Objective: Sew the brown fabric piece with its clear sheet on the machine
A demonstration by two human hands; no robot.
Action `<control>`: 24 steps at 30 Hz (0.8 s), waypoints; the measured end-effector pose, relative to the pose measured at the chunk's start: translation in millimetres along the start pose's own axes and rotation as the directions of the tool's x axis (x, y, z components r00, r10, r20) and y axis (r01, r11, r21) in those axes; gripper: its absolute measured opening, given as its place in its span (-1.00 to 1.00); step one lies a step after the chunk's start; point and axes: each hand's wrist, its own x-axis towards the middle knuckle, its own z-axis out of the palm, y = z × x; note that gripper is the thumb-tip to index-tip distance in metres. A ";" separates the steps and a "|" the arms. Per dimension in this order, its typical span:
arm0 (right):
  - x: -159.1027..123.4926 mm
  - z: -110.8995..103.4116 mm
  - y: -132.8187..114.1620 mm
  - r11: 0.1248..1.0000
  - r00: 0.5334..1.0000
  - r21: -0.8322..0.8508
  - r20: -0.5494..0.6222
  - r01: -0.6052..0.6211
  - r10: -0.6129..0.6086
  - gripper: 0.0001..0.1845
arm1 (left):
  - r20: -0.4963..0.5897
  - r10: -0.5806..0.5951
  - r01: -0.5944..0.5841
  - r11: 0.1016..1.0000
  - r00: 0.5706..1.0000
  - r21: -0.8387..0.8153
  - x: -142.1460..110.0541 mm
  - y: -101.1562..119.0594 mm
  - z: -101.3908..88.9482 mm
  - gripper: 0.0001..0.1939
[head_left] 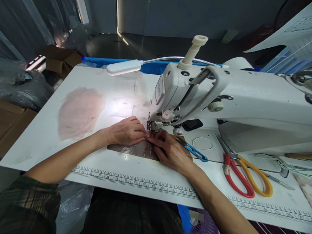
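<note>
Nearest me, a plaid sleeve (pixel 24 215); I see the left hand (pixel 130 131), fingers bunched together, and right hand (pixel 171 149), fingers apart, meeting at sheer fabric (pixel 138 112) beside the sewing machine head (pixel 167 86). Whether they pinch it, I cannot tell. Scissors (pixel 228 158) lie right.

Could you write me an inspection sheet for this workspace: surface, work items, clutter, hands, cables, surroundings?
Surface: white table, ruler markings along near edge.
Work items: brown sheet beneath the hands at the sewing machine; pink fabric at left.
Clutter: blue snips, red-and-yellow scissors, to the right.
Hands: left hand, right hand, close together near the machine's head.
Cables: metal lamp neck; pale cords at right.
Surroundings: cardboard boxes at left, purple basket below.
</note>
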 end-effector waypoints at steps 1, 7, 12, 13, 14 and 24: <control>-0.4 0.6 0.6 1.000 1.000 -0.008 -0.001 0.006 -0.006 -0.56 | 0.011 0.019 -0.018 1.000 1.000 -0.015 -0.6 1.3 -1.5 -0.69; -1.2 1.6 -0.3 0.999 1.000 -0.040 -0.015 0.014 -0.015 -0.57 | 0.013 0.093 -0.093 0.995 0.996 0.025 -6.0 5.4 -8.1 -0.73; -0.4 1.0 -4.2 0.997 0.999 -0.074 -0.024 0.019 -0.021 -0.57 | -0.015 0.076 -0.076 0.997 0.997 0.018 -7.5 4.1 -4.1 -0.76; -0.3 1.5 -4.6 0.997 1.000 -0.082 -0.022 0.016 -0.018 -0.56 | -0.018 0.070 -0.070 0.997 0.997 0.012 -7.5 3.9 -3.4 -0.76; -0.4 2.1 -4.8 0.996 1.000 -0.092 -0.022 0.012 -0.014 -0.56 | -0.017 0.063 -0.063 0.998 0.998 0.009 -7.4 3.7 -3.1 -0.75; -1.5 10.4 -4.3 0.985 0.999 -0.173 -0.042 -0.011 0.004 -0.51 | 0.047 -0.006 0.000 0.990 0.999 0.141 -3.2 6.6 -4.6 -0.64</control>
